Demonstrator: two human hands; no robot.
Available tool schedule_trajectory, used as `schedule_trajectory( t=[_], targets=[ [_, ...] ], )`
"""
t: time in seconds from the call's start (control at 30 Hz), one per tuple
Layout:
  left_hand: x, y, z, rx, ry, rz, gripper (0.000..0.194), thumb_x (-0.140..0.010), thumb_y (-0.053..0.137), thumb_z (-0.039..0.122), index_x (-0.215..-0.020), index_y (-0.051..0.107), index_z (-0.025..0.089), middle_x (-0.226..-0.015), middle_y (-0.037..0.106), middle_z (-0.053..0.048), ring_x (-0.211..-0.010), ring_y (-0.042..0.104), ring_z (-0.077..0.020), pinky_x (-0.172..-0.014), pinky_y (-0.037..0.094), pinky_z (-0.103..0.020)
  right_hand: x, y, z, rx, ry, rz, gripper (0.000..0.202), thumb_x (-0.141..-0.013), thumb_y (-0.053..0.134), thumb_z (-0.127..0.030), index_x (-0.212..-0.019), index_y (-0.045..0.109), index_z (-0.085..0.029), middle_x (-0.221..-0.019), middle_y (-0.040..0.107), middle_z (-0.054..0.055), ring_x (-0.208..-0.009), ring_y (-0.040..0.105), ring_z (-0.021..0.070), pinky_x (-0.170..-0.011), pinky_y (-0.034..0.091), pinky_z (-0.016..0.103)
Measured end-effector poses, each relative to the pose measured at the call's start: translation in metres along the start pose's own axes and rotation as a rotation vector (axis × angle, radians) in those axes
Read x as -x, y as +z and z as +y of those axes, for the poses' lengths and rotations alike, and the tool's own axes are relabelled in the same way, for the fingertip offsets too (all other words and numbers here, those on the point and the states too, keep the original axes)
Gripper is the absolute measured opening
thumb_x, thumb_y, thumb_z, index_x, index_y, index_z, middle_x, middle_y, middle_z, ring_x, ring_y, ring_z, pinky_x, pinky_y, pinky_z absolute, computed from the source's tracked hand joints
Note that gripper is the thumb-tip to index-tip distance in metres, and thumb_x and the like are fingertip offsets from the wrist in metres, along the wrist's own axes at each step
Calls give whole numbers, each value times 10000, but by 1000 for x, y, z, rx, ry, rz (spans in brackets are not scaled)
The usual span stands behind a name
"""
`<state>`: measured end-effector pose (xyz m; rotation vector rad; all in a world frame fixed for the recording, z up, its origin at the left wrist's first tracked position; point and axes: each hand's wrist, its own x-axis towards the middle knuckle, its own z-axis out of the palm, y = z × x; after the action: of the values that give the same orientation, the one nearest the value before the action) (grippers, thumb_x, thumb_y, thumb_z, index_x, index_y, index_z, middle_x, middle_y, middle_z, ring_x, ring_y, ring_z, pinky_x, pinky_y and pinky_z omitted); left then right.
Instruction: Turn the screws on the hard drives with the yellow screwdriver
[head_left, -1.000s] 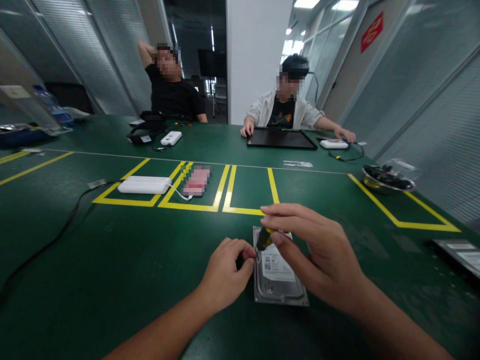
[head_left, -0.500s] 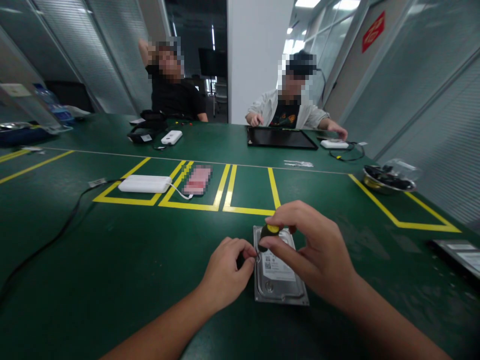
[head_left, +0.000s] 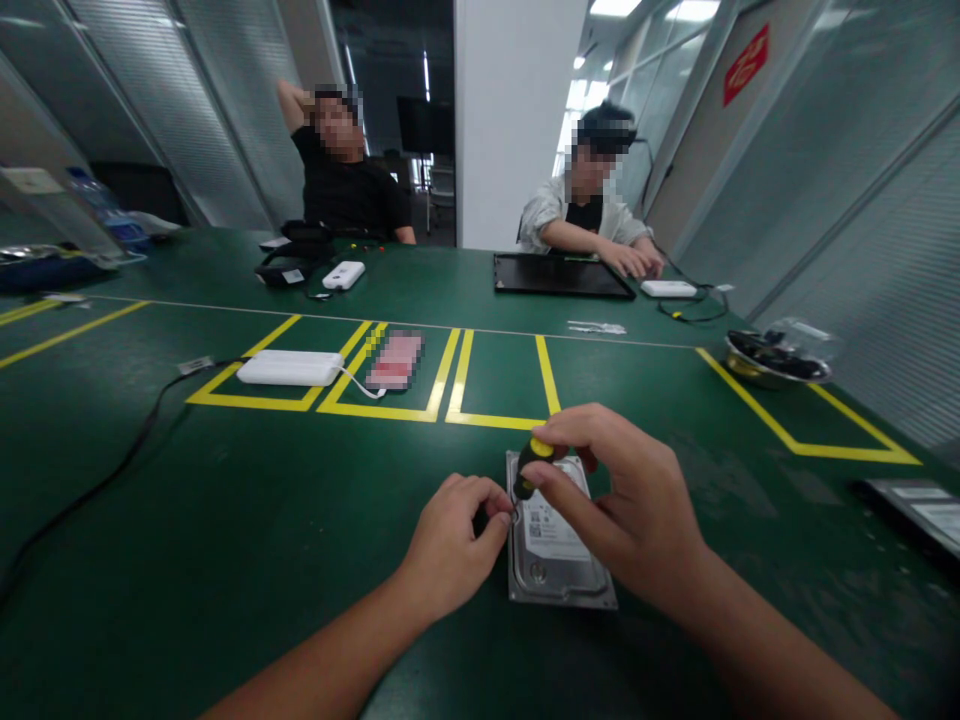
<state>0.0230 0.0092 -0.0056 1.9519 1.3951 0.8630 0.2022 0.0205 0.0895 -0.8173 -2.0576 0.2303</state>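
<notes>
A silver hard drive [head_left: 564, 580] with a white label lies on the green table in front of me. My right hand [head_left: 637, 500] pinches the black and yellow handle of a small screwdriver [head_left: 536, 465] between thumb and fingers. It stands tilted over the drive's left edge, shaft pointing down. At that edge, the thumb and index finger of my left hand [head_left: 461, 535] are closed around the lower end of the shaft. The fingertips hide the screwdriver's tip and whatever is under it.
A metal bowl [head_left: 776, 372] of dark parts and another drive [head_left: 911, 510] are on the right. A white power bank [head_left: 291, 368] is cabled to a pink phone [head_left: 396, 360] beyond my left hand. Two people sit opposite, one behind a black panel [head_left: 562, 277].
The screwdriver handle has turned slightly in my right hand, showing more yellow. My left hand stays put. The person opposite on the right has brought both hands together beside the black panel.
</notes>
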Motion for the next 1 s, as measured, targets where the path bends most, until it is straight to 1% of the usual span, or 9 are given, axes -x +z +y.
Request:
schedule_trajectory(
  t=[0.17, 0.33, 0.57, 0.63, 0.7, 0.8, 0.87, 0.93, 1.0],
  targets=[
    [1, 1, -1, -19, 10, 13, 82, -819, 605, 143, -761, 597, 200, -761, 600, 13, -782, 508, -191, -709, 354, -311, 1, 2, 1, 18, 4, 25, 171, -857, 703, -203, -975, 583, -168, -897, 596, -3, -806, 542, 92, -710, 444, 225],
    [0, 1, 0, -36, 14, -1, 87, -827, 584, 148, -759, 597, 201, -762, 598, 8, -782, 509, -193, -705, 361, -314, 2, 2, 0, 23, 8, 40, 164, -863, 696, -209, -960, 567, -180, -904, 600, 0, -793, 544, 104, -697, 444, 236],
    [0, 0, 0, -55, 27, 5, 81, -837, 583, 156, -774, 605, 202, -750, 586, 5, -770, 511, -199, -692, 365, -321, 4, 8, 1, 43, 39, 23, 203, -861, 686, -234, -1009, 557, -179, -901, 601, 6, -761, 546, 113, -673, 445, 248],
    [0, 0, 1, -48, 19, 2, 81, -830, 589, 145, -777, 608, 203, -761, 598, 8, -781, 519, -198, -697, 368, -322, 4, 5, -2, 62, 42, 31, 203, -865, 678, -236, -1019, 559, -180, -890, 597, 7, -748, 545, 114, -656, 446, 247],
    [0, -1, 2, -32, 14, -10, 85, -827, 587, 132, -792, 615, 205, -783, 615, 12, -799, 531, -197, -711, 373, -324, 3, -6, -8, 101, 48, 47, 229, -873, 668, -240, -1071, 566, -187, -883, 596, 10, -737, 547, 121, -650, 450, 259],
    [0, -2, 3, -18, 2, -32, 90, -826, 583, 126, -807, 624, 203, -797, 627, 12, -817, 542, -197, -728, 380, -327, 3, -35, -15, 217, 95, 126, 297, -905, 634, -279, -1191, 576, -221, -951, 613, 34, -763, 567, 155, -667, 456, 308],
    [0, -1, 3, -15, -5, -35, 84, -820, 590, 125, -813, 628, 200, -798, 627, 10, -822, 545, -197, -730, 383, -328, 6, -58, -14, 326, 136, 174, 264, -909, 635, -341, -1154, 612, -246, -1000, 623, 49, -790, 585, 189, -672, 449, 341],
    [0, -1, 3, -7, -5, -31, 83, -819, 593, 124, -822, 631, 198, -803, 629, 10, -826, 548, -196, -735, 387, -328, 14, -77, -5, 475, 191, 218, 258, -903, 635, -420, -1084, 624, -237, -939, 626, 60, -759, 580, 211, -665, 422, 359],
    [0, -1, 3, 0, -1, -23, 81, -823, 591, 128, -821, 631, 199, -803, 631, 10, -821, 550, -193, -735, 391, -329, 29, -90, 11, 621, 234, 211, 280, -907, 607, -480, -1011, 607, -220, -856, 606, 75, -729, 564, 225, -628, 374, 353]
  ],
)
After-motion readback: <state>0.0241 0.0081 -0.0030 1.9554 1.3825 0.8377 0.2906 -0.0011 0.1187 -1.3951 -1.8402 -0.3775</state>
